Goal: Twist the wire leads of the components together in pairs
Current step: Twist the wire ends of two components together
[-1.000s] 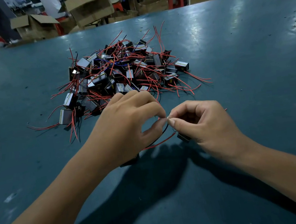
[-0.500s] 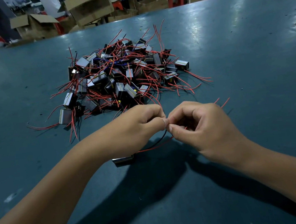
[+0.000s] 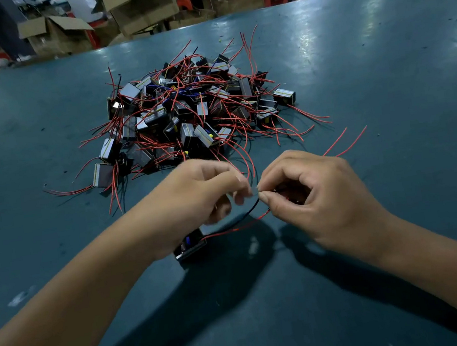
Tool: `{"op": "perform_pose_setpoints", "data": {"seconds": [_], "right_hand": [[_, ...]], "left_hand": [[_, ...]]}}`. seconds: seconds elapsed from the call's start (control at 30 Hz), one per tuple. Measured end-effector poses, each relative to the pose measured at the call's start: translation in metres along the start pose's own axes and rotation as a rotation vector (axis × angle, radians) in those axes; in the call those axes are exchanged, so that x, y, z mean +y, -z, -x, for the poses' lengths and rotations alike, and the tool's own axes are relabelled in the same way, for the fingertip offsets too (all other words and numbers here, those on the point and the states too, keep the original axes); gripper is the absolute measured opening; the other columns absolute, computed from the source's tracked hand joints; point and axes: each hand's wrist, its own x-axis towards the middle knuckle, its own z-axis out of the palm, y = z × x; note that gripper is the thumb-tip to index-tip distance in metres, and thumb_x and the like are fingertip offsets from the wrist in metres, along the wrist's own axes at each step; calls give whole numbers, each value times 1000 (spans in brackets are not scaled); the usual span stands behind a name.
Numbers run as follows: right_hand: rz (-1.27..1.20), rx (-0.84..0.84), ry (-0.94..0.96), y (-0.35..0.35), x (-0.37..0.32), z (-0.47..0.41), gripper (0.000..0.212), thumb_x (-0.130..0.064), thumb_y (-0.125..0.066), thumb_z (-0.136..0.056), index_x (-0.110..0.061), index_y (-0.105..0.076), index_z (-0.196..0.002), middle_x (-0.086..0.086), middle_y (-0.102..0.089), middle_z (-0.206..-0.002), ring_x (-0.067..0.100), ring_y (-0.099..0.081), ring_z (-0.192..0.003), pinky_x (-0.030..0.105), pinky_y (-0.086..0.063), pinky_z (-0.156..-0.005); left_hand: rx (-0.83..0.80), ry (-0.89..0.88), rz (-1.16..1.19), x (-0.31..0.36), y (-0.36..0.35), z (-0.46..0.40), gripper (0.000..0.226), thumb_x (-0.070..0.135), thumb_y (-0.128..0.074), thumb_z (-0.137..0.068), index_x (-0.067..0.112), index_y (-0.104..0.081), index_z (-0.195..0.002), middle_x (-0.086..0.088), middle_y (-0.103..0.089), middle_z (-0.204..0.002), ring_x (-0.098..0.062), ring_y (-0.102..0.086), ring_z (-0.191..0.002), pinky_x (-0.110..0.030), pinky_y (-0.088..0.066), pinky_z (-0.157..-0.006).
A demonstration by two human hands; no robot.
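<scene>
Two thin leads, one black and one red, run from a small component lying on the bench just under the left wrist, up to the point where both hands meet. The left hand and right hand each pinch the lead ends with fingers closed thumb-to-forefinger; motion blur on the left fingertips hides the exact contact, so I cannot tell whether a twist has formed. The leads look light, springy and slick in their insulation, likely to slip or untwist unless held close to the tips; the component is probably heavy enough to anchor them while the ends are rolled. Beyond the hands sits the pile of components, its red wires sprawling toward the hands and apt to snag. Right of the pile and nearer than the hands, bare bench gives room; its far edge lies well beyond the pile.
</scene>
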Motion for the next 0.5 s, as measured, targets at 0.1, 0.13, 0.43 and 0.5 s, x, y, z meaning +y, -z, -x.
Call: {"op": "perform_pose_setpoints", "data": {"seconds": [0.1,0.13,0.43,0.5], "right_hand": [[-35,1,-21,1,1,0,4,-12,-70,-84,-10,-69,-80,1,-66,-83,16,-62,-73,27,-48,-67],[-47,-1,-26,1,1,0,4,-13,-69,-83,-11,-69,-80,0,-66,-83,16,-62,-72,25,-48,-67],[-162,-33,-74,1,3,-1,2,-12,-68,-82,-13,-69,-81,0,-66,-82,16,-62,-72,22,-48,-67],[-136,-32,-60,1,3,0,2,-11,-68,-82,-13,-69,-81,-2,-65,-82,16,-62,-72,21,-48,-66]], "left_hand": [[103,-486,-462,-7,12,4,11,8,-71,-91,18,-71,-95,14,-63,-86,-8,-55,-71,-21,-44,-62],[102,-585,-538,-8,13,4,12,11,-74,-89,18,-73,-99,10,-63,-95,-9,-57,-78,-21,-44,-68],[218,-911,-833,-11,11,-8,16,23,-68,-93,11,-78,-91,-4,-64,-94,-21,-56,-83,-35,-46,-74],[205,-942,-893,-9,12,-8,19,26,-64,-96,13,-78,-90,-3,-64,-94,-23,-55,-81,-39,-46,-70]]}}
